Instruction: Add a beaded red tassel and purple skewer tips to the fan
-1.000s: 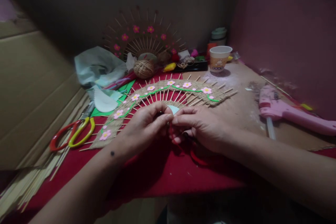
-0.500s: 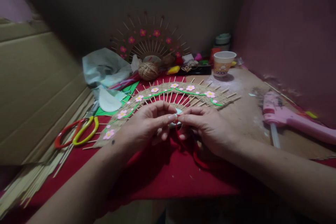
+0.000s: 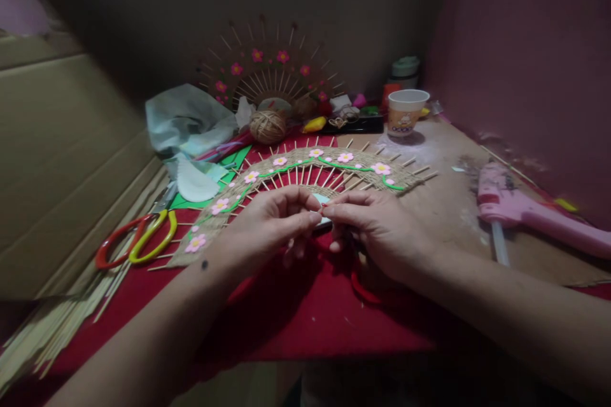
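Observation:
Both hands meet over a half-round fan of woven twine and thin sticks, which carries pink flowers and a green wavy line. My left hand is closed, its thumb and fingers pinching at a thin red strand. From the other side my right hand pinches the same strand, fingertips nearly touching the left ones. Only a tiny bit of the strand shows between them. Below my right palm a red curved piece shows; whether it joins the strand I cannot tell. A pale piece lies behind the fingertips.
Scissors with red and yellow handles lie left, beside thin sticks. A pink glue gun is at right. Behind stand a paper cup, a twine ball and a second flowered fan. Cardboard walls the left.
My fingertips have drawn closer together around the red strand. Its hanging length, visible below the fingers before, no longer shows clearly. The view has shifted slightly.

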`<action>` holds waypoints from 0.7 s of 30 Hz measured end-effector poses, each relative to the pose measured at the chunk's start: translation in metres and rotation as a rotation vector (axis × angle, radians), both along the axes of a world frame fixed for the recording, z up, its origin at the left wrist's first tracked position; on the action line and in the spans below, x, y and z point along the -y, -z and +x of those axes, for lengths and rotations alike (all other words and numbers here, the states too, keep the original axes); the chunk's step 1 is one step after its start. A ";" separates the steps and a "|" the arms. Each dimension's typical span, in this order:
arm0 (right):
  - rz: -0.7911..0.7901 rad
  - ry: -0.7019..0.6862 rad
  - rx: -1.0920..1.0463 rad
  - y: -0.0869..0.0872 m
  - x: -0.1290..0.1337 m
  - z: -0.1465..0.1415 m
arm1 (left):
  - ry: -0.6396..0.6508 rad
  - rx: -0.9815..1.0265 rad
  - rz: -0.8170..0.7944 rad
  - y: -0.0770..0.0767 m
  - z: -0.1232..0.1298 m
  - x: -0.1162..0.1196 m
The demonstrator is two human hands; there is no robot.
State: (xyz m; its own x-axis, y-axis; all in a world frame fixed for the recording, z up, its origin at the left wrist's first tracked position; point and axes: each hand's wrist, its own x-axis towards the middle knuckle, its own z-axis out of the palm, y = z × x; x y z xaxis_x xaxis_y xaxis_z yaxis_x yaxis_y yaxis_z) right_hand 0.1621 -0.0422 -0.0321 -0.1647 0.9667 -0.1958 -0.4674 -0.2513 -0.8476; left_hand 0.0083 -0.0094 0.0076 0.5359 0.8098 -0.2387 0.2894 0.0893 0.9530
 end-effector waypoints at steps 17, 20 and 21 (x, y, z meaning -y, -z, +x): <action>0.005 -0.075 0.012 -0.002 0.000 0.002 | -0.059 -0.051 0.199 -0.003 0.002 0.004; 0.023 -0.075 -0.032 0.002 -0.002 0.004 | -0.100 -0.026 0.212 -0.001 0.003 0.005; 0.031 -0.070 -0.052 0.003 -0.002 0.004 | -0.115 -0.020 0.228 0.000 0.003 0.005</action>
State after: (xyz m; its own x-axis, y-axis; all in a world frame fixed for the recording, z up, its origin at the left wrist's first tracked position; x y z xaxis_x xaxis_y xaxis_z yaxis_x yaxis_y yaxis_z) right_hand 0.1661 -0.0402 -0.0355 -0.2418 0.9577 -0.1557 -0.4932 -0.2595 -0.8303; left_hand 0.0114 -0.0140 0.0076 0.4342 0.8993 -0.0522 0.3085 -0.0940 0.9466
